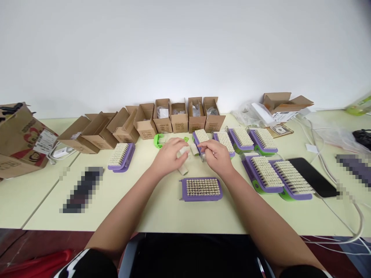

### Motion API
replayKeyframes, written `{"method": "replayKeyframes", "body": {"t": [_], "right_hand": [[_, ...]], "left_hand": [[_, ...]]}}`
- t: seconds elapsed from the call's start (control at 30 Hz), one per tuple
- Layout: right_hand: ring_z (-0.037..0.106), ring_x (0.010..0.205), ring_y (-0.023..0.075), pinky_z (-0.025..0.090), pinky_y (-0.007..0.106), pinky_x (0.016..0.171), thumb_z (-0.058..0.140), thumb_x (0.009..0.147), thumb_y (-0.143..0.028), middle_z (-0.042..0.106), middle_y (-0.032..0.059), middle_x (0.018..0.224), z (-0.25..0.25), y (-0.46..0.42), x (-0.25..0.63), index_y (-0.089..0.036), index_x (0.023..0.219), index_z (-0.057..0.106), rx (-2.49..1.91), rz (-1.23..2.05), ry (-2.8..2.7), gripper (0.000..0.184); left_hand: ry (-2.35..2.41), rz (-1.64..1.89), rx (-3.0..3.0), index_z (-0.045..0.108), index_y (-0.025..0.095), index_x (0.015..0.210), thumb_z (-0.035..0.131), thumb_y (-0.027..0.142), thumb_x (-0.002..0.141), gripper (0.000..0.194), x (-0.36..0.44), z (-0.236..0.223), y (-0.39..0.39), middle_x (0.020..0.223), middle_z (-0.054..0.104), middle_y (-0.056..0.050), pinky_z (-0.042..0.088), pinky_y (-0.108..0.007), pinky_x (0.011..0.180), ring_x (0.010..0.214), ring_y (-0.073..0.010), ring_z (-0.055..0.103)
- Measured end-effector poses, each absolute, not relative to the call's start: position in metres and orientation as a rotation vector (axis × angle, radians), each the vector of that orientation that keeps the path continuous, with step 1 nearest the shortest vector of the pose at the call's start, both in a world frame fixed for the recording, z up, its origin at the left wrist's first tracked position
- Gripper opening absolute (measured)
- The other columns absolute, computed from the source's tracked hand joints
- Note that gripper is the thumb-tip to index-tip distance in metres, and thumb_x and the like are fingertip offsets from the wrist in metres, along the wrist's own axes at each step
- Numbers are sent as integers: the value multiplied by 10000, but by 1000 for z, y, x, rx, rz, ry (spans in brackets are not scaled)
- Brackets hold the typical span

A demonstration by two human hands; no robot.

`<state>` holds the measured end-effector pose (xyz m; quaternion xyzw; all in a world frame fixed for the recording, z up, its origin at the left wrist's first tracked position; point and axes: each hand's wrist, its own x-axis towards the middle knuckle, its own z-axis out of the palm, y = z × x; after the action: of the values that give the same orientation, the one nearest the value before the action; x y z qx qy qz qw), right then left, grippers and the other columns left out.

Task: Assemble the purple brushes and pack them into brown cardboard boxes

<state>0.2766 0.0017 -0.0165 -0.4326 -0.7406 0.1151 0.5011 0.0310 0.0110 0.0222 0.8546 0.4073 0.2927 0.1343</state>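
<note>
My left hand (170, 156) is closed, its thumb and fingers curled about a whitish translucent piece (183, 151) whose kind I cannot make out. To the right, my right hand (216, 157) has its fingertips pinched together; whatever they hold, if anything, is too small to name. A tape-like roll (194, 149) stands between the hands, and a pale tube-shaped piece (183, 170) lies just below the left hand. Nearest me is a purple brush head (202, 189) with rows of cream tufts facing up. A bright green plastic part (158, 141) sits behind my left hand.
Several purple-and-green brushes (265, 173) lie to the right, beside a dark tablet-like slab (313, 177). Another brush (120, 156) is at left. Open cardboard boxes (145, 121) line the wall. A large carton (27, 141) stands far left; white cables (358, 220) run along the right.
</note>
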Motion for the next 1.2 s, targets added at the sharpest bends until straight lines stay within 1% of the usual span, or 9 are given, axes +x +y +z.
{"method": "replayKeyframes", "body": {"t": [0.1, 0.17, 0.3, 0.43, 0.8, 0.9, 1.0, 1.07, 1.2], "right_hand": [[735, 948, 281, 590, 452, 898, 499, 978, -87, 820, 54, 917, -16, 3, 276, -247, 1088, 834, -1038, 232, -1884, 387], [718, 1120, 314, 573, 511, 1024, 531, 987, -99, 849, 67, 1061, -15, 2, 275, -255, 1191, 840, -1057, 193, -2026, 402], [546, 1518, 364, 386, 653, 1296, 584, 1000, -139, 779, 47, 1469, -15, -4, 267, -302, 1375, 813, -1137, 168, -2278, 469], [456, 1637, 361, 278, 720, 1359, 573, 1051, -219, 714, 27, 1584, -15, -10, 260, -312, 1397, 812, -1163, 299, -2412, 431], [638, 1476, 369, 234, 742, 1366, 584, 1100, -308, 880, 59, 1171, -4, -16, 259, -265, 1063, 874, -1315, 234, -2392, 296], [696, 1372, 341, 315, 682, 1353, 582, 1112, -343, 864, 85, 1165, -3, -16, 259, -259, 1240, 841, -1296, 154, -2294, 301], [635, 1437, 332, 421, 592, 1307, 582, 1115, -375, 734, 131, 1498, -1, -15, 260, -259, 1570, 661, -1233, 24, -2164, 476], [537, 1540, 351, 429, 579, 1298, 597, 1114, -421, 623, 130, 1646, 0, -14, 261, -278, 1631, 600, -1201, -48, -2154, 536], [655, 1375, 325, 341, 606, 1347, 579, 1136, -448, 801, 99, 1348, -3, -10, 265, -293, 1579, 638, -1179, -39, -2221, 472]], "left_hand": [[1388, 851, 2441, 789, 223, 1209, 539, 238, 1050, 296, 17, 1, 43, 1248, 774, -105, 529, -517, 1171, 1277, -315, 674], [1418, 803, 2491, 788, 226, 1242, 534, 226, 1047, 320, 9, -14, 50, 1253, 776, -104, 500, -517, 1210, 1319, -318, 650], [1539, 633, 2565, 788, 232, 1282, 627, 302, 1020, 316, 1, -28, 46, 1301, 760, -125, 431, -557, 1284, 1403, -359, 593], [1682, 560, 2568, 811, 197, 1181, 692, 356, 987, 277, 1, -29, 42, 1280, 755, -152, 428, -587, 1276, 1423, -404, 559], [1730, 794, 2513, 811, 192, 1178, 631, 354, 1031, 283, -3, -24, 46, 1190, 795, -138, 528, -557, 1164, 1274, -381, 651], [1690, 877, 2465, 766, 216, 1336, 602, 361, 1065, 349, 1, -18, 39, 1244, 805, -114, 597, -488, 1047, 1186, -333, 722], [1422, 927, 2537, 731, 266, 1412, 566, 374, 1113, 358, 11, -14, 27, 1326, 788, -77, 627, -393, 959, 1143, -258, 767], [1184, 955, 2590, 730, 272, 1409, 558, 355, 1127, 341, 19, -11, 18, 1357, 774, -74, 623, -376, 1011, 1194, -240, 764], [946, 959, 2506, 687, 285, 1460, 583, 331, 1117, 361, 27, -6, 13, 1410, 736, -91, 602, -407, 1109, 1284, -249, 726]]}}
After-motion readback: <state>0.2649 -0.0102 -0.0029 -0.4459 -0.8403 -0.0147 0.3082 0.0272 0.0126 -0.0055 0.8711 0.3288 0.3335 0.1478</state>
